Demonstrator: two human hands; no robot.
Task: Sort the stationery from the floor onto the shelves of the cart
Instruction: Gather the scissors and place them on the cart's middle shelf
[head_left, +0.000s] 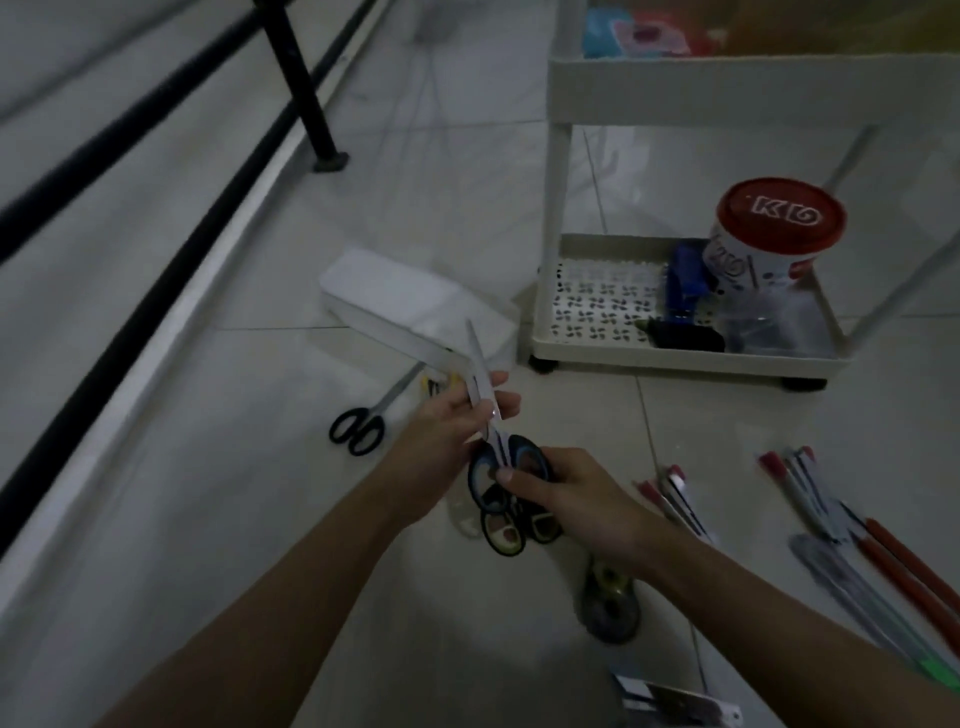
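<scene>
Blue-handled scissors are held above the floor, blades pointing up and away. My left hand grips the blades and my right hand pinches the blue handles. Below them a second pair with green-black handles lies on the tiles. A black-handled pair lies to the left. The white cart stands at the right; its bottom shelf holds a red-lidded tub, a blue item and a dark item.
A white box lies beside the cart. Red-capped pens, more pens, orange pencils and a tape roll lie on the floor to the right. A black metal leg and rail stand at the left.
</scene>
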